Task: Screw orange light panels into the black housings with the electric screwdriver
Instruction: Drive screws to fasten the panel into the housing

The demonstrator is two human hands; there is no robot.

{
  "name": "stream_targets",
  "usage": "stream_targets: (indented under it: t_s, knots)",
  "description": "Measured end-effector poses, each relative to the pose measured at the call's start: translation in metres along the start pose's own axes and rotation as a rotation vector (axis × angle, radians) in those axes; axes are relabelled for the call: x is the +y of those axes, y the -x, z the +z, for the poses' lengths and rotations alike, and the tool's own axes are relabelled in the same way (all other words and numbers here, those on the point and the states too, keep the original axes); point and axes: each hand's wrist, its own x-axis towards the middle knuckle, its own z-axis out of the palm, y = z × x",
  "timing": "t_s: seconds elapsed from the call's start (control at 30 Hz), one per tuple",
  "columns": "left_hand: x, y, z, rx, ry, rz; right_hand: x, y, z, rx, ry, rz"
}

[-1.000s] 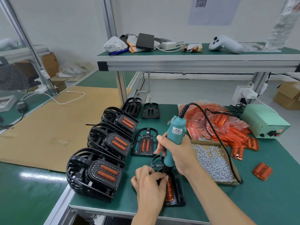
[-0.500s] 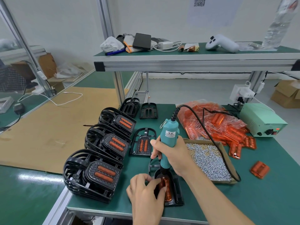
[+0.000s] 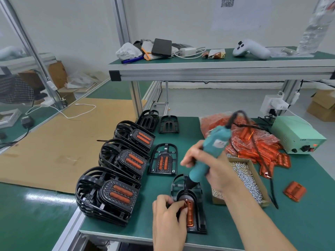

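Gripping the teal electric screwdriver (image 3: 210,153) around its body, the right hand (image 3: 213,171) holds the tool tilted, its top leaning to the right and its dark tip pointing down at the upper end of a black housing (image 3: 197,220) near the front edge of the green table (image 3: 299,223); the screwdriver is blurred. The left hand (image 3: 168,214) rests on that housing from the left, its fingers curled and pinching the top of the orange light panel (image 3: 190,214) seated in it. A small shiny screw head shows just above the panel.

To the left stand three stacks of finished housings (image 3: 108,194) with orange strips showing, and one more assembled housing (image 3: 163,161) lies flat between the stacks and the right hand. Two bare black housings (image 3: 168,124) sit farther back. Right of the hands, a cardboard tray of screws (image 3: 248,180) lies partly under the right forearm, with a heap of bagged orange panels (image 3: 253,142) behind it and a loose panel (image 3: 294,191) off to the right. A pale green power box (image 3: 297,136) stands at the far right, the screwdriver's black cable looping toward it.
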Motion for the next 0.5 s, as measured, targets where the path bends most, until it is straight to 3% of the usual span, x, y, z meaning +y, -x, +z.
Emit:
stream_targets:
  t_s: [0.13, 0.3, 0.5]
  knots:
    - [0.003, -0.002, 0.002, 0.016, 0.023, -0.013, -0.003, 0.014, -0.041, 0.295, -0.483, -0.009]
    - [0.007, -0.013, 0.006, -0.049, 0.015, -0.011, 0.02, 0.046, -0.091, 0.617, -0.707, 0.064]
    - [0.021, -0.025, 0.007, -0.014, -0.006, 0.035, 0.041, 0.069, -0.11, 0.659, -0.799, 0.147]
